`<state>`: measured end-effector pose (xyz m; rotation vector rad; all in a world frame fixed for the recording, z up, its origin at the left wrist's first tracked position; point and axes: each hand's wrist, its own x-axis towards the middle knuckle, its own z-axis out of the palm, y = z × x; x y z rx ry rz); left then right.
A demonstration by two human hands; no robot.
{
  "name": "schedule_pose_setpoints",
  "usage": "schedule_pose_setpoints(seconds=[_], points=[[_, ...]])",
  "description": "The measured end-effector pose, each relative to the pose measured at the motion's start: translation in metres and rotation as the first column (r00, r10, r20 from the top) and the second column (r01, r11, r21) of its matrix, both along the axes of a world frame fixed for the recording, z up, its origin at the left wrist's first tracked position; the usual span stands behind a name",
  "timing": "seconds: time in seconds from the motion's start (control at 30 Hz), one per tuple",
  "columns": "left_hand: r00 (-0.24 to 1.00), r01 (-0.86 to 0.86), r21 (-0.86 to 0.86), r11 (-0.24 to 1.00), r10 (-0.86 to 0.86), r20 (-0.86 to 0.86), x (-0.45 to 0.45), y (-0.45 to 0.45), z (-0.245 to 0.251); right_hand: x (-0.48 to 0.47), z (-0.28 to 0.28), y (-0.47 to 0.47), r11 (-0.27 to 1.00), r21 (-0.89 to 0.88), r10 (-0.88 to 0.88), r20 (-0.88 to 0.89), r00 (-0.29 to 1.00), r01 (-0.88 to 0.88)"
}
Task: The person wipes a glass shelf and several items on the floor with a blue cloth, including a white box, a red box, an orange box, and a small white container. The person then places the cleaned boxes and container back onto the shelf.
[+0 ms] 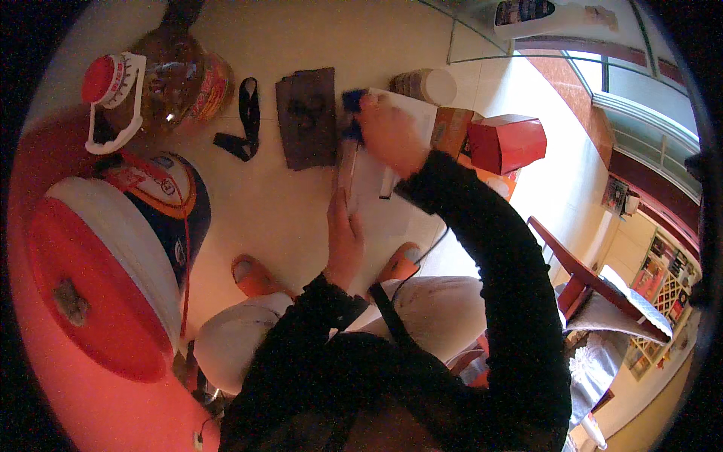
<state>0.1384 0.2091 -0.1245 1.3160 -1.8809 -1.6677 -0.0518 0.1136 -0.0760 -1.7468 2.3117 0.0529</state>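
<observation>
My left hand (345,240) grips the near end of a pale, narrow, flat object (347,172), thumb and fingers along its sides. Farther out, my right hand (390,130) is closed around a dark blue item (353,110), blurred and partly covered by the fingers. It sits at the far end of the pale object; whether the two touch I cannot tell. Beneath my right hand and beyond it shows a white panel or box (415,110). Just left of my hands lies a folded dark grey cloth or bag (306,118).
A black strap (252,121) lies on the pale floor. On the left stand a large plastic bottle (169,79) with a red cap and a round red-and-white object (101,271). To the right are a red box (508,144), an orange box (452,127) and a chair (587,282).
</observation>
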Motion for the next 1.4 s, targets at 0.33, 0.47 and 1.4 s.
schedule_pose_setpoints(seconds=[0.33,0.47,1.4], points=[[0.628,-0.316,0.836,0.450,0.759,-0.171,0.016,-0.005,-0.028,0.072,0.005,0.075,0.983,0.176,-0.008,0.267,0.964,-0.040],[0.700,-0.280,0.848,0.451,0.700,-0.142,0.018,-0.007,-0.023,0.089,0.017,0.108,0.964,0.200,0.079,0.403,0.912,-0.172],[0.965,-0.147,0.514,0.845,0.236,-0.111,0.002,-0.009,0.008,0.069,0.029,0.150,0.935,0.148,0.239,0.406,0.882,-0.322]])
